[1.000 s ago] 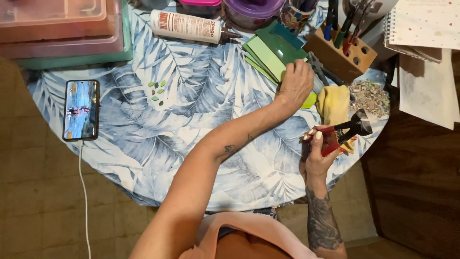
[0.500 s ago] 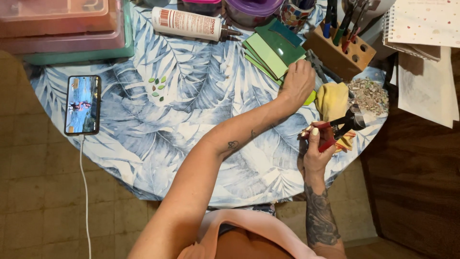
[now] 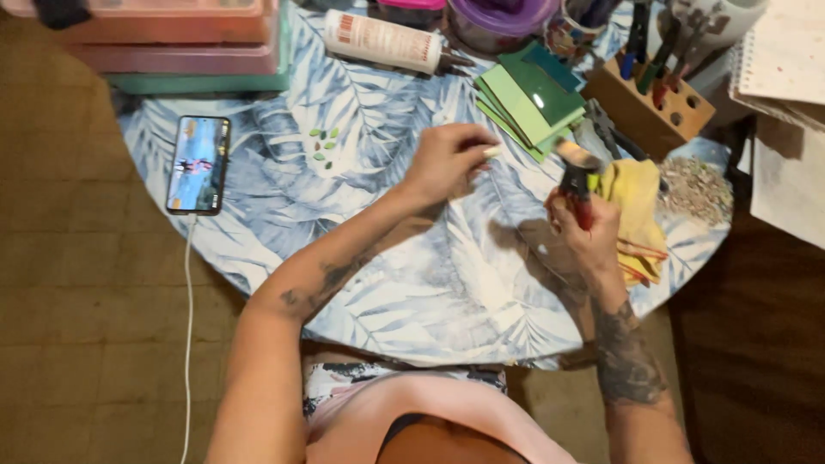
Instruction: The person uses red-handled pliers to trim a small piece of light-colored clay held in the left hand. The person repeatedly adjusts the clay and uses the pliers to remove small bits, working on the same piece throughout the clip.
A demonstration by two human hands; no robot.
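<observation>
A round worktop [image 3: 258,249] in leaf-print cloth stands on a brown tiled floor [image 3: 77,344]. The left hand [image 3: 447,159] pinches a pale chip [image 3: 491,151] mid-worktop; right hand [image 3: 589,228] fingers grasp red pliers [image 3: 574,182] toward the right edge, beside a yellow cloth [image 3: 636,198].

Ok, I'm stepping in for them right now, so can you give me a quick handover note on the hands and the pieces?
Left hand: pinching a small pale green piece above the table.
Right hand: gripping red-handled nippers, jaws up, near that piece but apart from it.
Stack of green tiles lies beyond the hands; yellow cloth beside the right hand.
Done: a few small green pieces lie near the phone.
Left: the piece in hand looks not yet nipped.
</observation>
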